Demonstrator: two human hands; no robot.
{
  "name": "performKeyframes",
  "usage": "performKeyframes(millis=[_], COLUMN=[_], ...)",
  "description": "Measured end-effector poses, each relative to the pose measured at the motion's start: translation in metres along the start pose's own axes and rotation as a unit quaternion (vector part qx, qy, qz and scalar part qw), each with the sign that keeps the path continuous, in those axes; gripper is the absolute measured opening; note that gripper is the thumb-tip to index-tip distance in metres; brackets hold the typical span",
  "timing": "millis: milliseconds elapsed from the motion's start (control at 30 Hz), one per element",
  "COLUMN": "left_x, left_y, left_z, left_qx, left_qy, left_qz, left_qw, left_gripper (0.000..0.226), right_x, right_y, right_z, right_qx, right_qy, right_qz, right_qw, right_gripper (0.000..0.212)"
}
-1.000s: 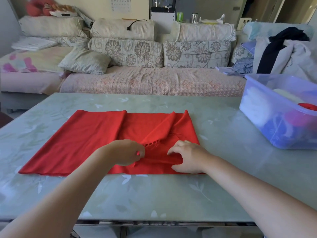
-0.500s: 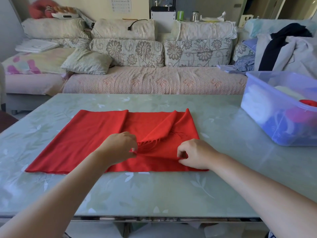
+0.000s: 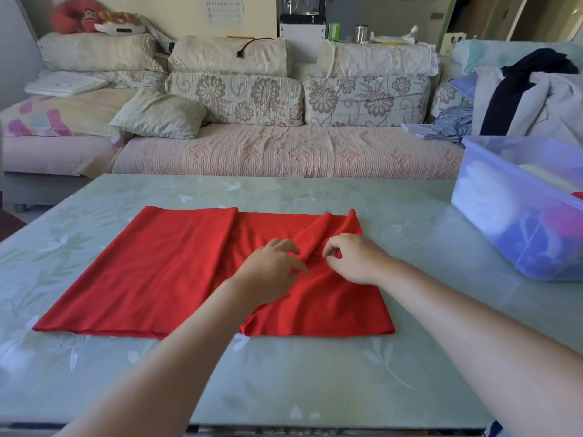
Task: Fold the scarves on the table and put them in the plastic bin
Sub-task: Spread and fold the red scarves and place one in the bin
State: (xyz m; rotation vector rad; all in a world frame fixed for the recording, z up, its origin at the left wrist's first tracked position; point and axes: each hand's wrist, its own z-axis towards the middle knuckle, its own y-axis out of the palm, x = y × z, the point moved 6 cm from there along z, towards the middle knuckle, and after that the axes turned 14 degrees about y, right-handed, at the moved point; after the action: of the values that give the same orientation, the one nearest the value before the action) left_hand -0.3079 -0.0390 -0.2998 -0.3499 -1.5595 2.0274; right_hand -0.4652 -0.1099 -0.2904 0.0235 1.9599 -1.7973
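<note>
the red scarf (image 3: 164, 272) is spread on the desk (image 3: 284, 380) under both grips; its fold is pinched by the right grip (image 3: 353, 257), the left grip (image 3: 271, 272) laid loose-fingered. the plastic bin (image 3: 504, 222), rightward, is cut off.

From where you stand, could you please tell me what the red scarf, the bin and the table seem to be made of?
Scarf: soft matte cloth, probably knit or woven; it lies limp and bunches into ridges.
Bin: translucent bluish plastic; its contents show blurred through the wall.
Table: smooth, glossy, leaf-printed top that reflects light; glass or vinyl, I cannot tell.
</note>
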Motion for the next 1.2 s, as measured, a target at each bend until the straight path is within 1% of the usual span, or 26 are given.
performKeyframes(millis=[67,100,133,200,267,300,333,400,467,500,533,567,600,633,667,700,733,767,800,833,933,967,1033,1100,1133,1200], left_x=[-0.006,-0.012,-0.018,-0.036,-0.061,-0.078,-0.095,-0.128,-0.146,-0.148,-0.146,-0.139,-0.130,-0.121,-0.111,-0.105,-0.104,-0.109,-0.116,-0.124,-0.144,-0.149,-0.158,-0.171,-0.178,-0.191], left_y=[0.023,0.030,0.032,0.027,0.013,0.004,-0.002,-0.010,-0.014,-0.017,-0.019,-0.020,-0.019,-0.015,-0.009,0.001,0.013,0.024,0.031,0.035,0.028,0.024,0.017,0.009,0.007,0.007], left_z=[0.011,0.016,0.022,0.031,0.033,0.029,0.023,0.007,-0.004,-0.003,0.001,0.009,0.020,0.030,0.040,0.046,0.049,0.048,0.046,0.045,0.045,0.047,0.049,0.048,0.048,0.050], left_qx=[-0.075,-0.087,-0.084,-0.039,0.046,0.087,0.111,0.103,0.099,0.129,0.169,0.201,0.210,0.186,0.134,0.067,0.001,-0.052,-0.073,-0.065,0.014,0.035,0.079,0.122,0.126,0.110], left_qy=[-0.005,-0.003,-0.001,-0.020,-0.089,-0.140,-0.193,-0.282,-0.321,-0.317,-0.295,-0.253,-0.200,-0.149,-0.104,-0.079,-0.073,-0.082,-0.094,-0.104,-0.102,-0.110,-0.170,-0.255,-0.291,-0.324], left_qz=[0.060,0.079,0.085,0.067,0.031,0.018,0.008,0.035,0.086,0.087,0.063,0.020,-0.031,-0.072,-0.088,-0.085,-0.065,-0.040,-0.022,-0.024,-0.007,-0.003,-0.027,-0.019,0.004,0.046], left_qw=[0.995,0.993,0.993,0.997,0.994,0.986,0.975,0.953,0.938,0.936,0.938,0.946,0.957,0.968,0.982,0.991,0.995,0.995,0.993,0.992,0.995,0.993,0.982,0.959,0.949,0.939], left_gripper=[0.037,0.038,0.039,0.035,0.028,0.024,0.020,0.019,0.030,0.034,0.034,0.031,0.027,0.023,0.021,0.031,0.049,0.064,0.071,0.067,0.029,0.022,0.018,0.021,0.023,0.026], right_x=[0.006,0.009,0.013,0.024,0.035,0.038,0.038,0.035,0.029,0.025,0.021,0.017,0.013,0.010,0.007,0.005,0.005,0.006,0.008,0.011,0.018,0.021,0.026,0.033,0.036,0.041], right_y=[0.008,0.012,0.018,0.030,0.036,0.035,0.032,0.025,0.020,0.018,0.019,0.020,0.021,0.023,0.026,0.029,0.033,0.036,0.039,0.039,0.037,0.036,0.036,0.039,0.042,0.046], right_z=[0.016,0.024,0.031,0.045,0.057,0.063,0.068,0.079,0.090,0.095,0.101,0.104,0.108,0.111,0.115,0.118,0.121,0.123,0.125,0.127,0.131,0.133,0.135,0.138,0.139,0.142], right_qx=[0.003,0.002,-0.002,-0.029,-0.047,-0.040,-0.020,0.025,0.056,0.070,0.079,0.082,0.080,0.075,0.070,0.062,0.053,0.047,0.045,0.048,0.065,0.071,0.078,0.070,0.063,0.054], right_qy=[0.008,0.015,0.021,0.040,0.059,0.062,0.061,0.061,0.061,0.052,0.038,0.024,0.010,0.000,-0.010,-0.018,-0.023,-0.025,-0.025,-0.025,-0.025,-0.023,-0.019,-0.010,-0.005,0.004], right_qz=[-0.015,-0.032,-0.051,-0.089,-0.121,-0.140,-0.158,-0.168,-0.155,-0.156,-0.155,-0.149,-0.133,-0.114,-0.097,-0.084,-0.077,-0.071,-0.066,-0.059,-0.028,-0.019,-0.013,-0.024,-0.031,-0.037], right_qw=[1.000,0.999,0.999,0.995,0.990,0.987,0.985,0.984,0.984,0.984,0.984,0.985,0.988,0.991,0.993,0.994,0.995,0.996,0.997,0.997,0.997,0.997,0.997,0.997,0.998,0.998], right_gripper=[0.028,0.038,0.047,0.062,0.070,0.070,0.068,0.059,0.049,0.044,0.039,0.037,0.037,0.038,0.038,0.039,0.039,0.040,0.039,0.039,0.036,0.035,0.036,0.041,0.044,0.048])
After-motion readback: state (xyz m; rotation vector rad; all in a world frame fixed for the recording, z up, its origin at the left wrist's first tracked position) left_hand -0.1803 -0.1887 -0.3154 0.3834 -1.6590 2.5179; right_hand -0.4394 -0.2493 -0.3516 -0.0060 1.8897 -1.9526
